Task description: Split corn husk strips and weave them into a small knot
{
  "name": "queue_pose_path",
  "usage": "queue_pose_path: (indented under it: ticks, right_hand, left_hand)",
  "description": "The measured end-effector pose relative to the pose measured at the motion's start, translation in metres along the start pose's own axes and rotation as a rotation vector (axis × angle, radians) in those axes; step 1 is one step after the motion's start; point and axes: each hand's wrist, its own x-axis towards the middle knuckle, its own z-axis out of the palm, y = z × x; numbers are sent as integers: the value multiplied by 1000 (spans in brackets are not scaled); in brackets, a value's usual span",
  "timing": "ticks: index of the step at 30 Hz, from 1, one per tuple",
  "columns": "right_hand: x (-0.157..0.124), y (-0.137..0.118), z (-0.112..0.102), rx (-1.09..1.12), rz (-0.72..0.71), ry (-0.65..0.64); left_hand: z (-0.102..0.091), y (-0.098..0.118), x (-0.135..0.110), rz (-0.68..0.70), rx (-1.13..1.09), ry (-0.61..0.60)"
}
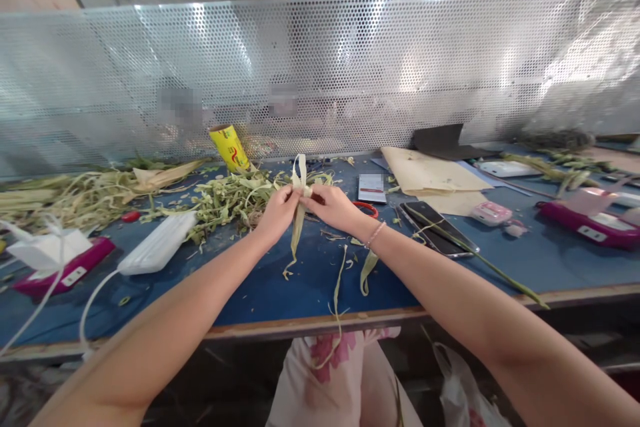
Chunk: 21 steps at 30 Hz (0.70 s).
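Over the middle of the blue table, both hands meet at a pale green strip of dried leaf. Its upper part bends into a loop above the fingers, and its narrow tail hangs below them. My left hand pinches the strip from the left. From the right, my right hand grips the same strip close to the left fingertips. The fingers partly hide the spot where the strip crosses or folds. Behind and left lies a pile of leaf scraps. Loose curled strips rest nearer the table's front edge.
A yellow tube stands tilted at the back. Right are orange-handled scissors, a small box, a phone, a long stem and brown paper. Left are a white adapter and a purple power strip. Perforated metal screens the back.
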Motion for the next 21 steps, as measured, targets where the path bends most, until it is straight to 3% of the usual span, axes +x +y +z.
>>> queue_pose_path:
  ticks: [5, 13, 17, 21]
  right_hand:
    - [0, -4, 0, 168, 97, -41]
    - [-1, -2, 0, 283, 87, -77]
    - [-2, 0, 0, 110, -90, -6]
    - [-5, 1, -5, -85, -287, -32]
  left_hand:
    - [-1, 1, -2, 1, -89, -116]
    - [0, 6, -5, -19, -100, -168]
    - [3, 2, -3, -62, -186, -117]
    - [6, 3, -5, -59, -224, -125]
